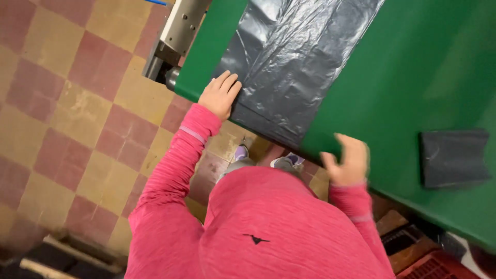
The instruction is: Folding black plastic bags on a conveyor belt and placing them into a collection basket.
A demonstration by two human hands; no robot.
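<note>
Currently, left hand [221,94] presses flat, fingers extended, on one grey plastic sheet [294,62]; right hand [349,161] hovers half-open, empty; one folded bag [453,157] lies apart.

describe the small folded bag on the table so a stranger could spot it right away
Start at the green table. A long grey plastic sheet lies spread near the left hand. The folded bag sits alone beyond the right hand: small, dark, compact.

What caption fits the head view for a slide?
Left hand presses the dark plastic sheet on a green table; right hand hovers at its edge.
</note>
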